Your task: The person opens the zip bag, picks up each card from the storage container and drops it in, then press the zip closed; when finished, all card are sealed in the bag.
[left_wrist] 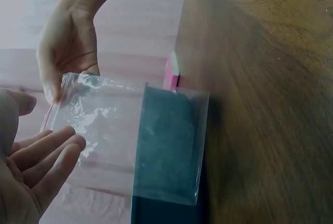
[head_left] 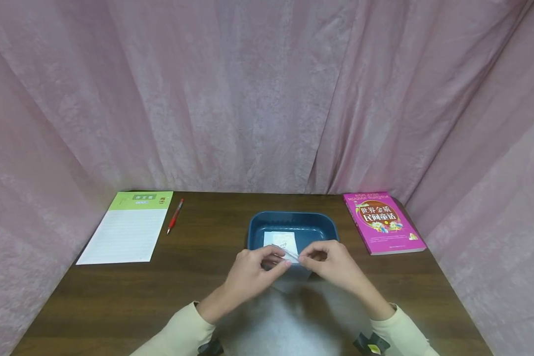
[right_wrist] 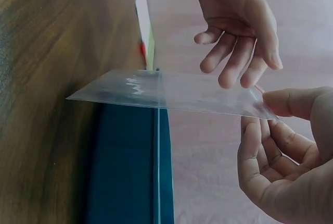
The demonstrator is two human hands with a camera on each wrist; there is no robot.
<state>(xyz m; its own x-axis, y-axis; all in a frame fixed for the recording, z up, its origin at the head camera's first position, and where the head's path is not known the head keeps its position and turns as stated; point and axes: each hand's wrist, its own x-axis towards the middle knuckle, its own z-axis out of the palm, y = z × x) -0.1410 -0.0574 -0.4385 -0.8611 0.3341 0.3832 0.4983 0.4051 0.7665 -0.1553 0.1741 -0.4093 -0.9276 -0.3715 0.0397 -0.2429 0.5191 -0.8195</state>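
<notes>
A clear zip-lock bag [left_wrist: 112, 130] with a reddish line along its top hangs between my hands, in front of the dark blue tray [head_left: 258, 217]. My right hand [head_left: 335, 264] pinches its top edge between thumb and fingers, as the right wrist view shows. Close at the bag's other side is my left hand [head_left: 251, 272]; its fingers [left_wrist: 52, 156] are extended, right at the plastic, and the thumb stands apart. Through the bag, the left wrist view shows the tray's blue side. In the tray lies a white square sheet [head_left: 285, 240] with faint marks, partly covered by my hands in the head view.
To the left on the brown wooden table [head_left: 196, 267] lie a lined writing pad [head_left: 129, 232] with a green header and a red pen [head_left: 175, 216]. A magenta book [head_left: 382, 222] is at the right. Pink curtains [head_left: 249, 99] hang behind and at both sides.
</notes>
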